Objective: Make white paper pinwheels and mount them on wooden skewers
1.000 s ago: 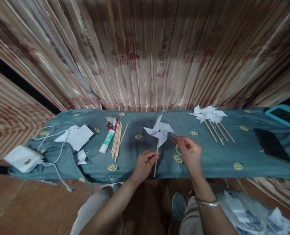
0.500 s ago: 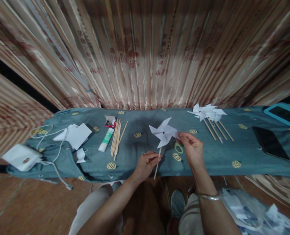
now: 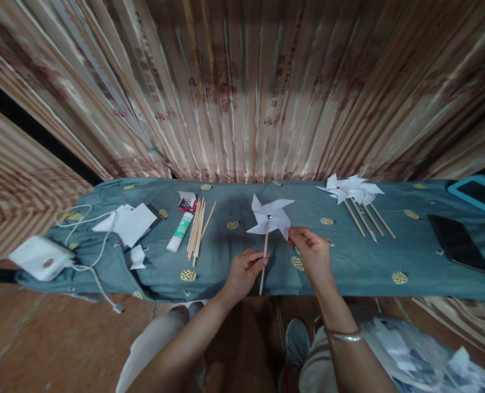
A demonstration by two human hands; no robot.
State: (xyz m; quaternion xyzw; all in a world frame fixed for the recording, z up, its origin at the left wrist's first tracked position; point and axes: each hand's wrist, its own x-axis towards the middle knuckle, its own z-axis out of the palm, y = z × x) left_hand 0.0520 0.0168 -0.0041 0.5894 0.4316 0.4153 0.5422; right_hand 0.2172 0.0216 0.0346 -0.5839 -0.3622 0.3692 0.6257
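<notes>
A white paper pinwheel [image 3: 272, 215] with a shiny pin at its centre stands over the middle of the table. My left hand [image 3: 246, 273] pinches its wooden stick between thumb and fingers. At the lower right blade, my right hand [image 3: 311, 251] has its fingers closed together at the paper's tip. Something red and a light green ring-shaped item lie behind those fingertips, mostly hidden. To the left are several loose wooden sticks [image 3: 196, 229], a glue stick [image 3: 180, 232] and a small open box of pins [image 3: 187, 202].
Finished pinwheels [image 3: 351, 189] lie at the back right, near a black phone [image 3: 457, 243] and a blue-framed tablet [image 3: 478, 194]. White paper pieces [image 3: 130, 224] and a white power bank [image 3: 41, 257] with cables occupy the left. A plastic bag [image 3: 426, 355] with paper scraps sits below right.
The pinwheel's blades have turned on the pin. My right hand has shifted slightly left and down with the blade tip, while my left hand keeps its grip on the stick.
</notes>
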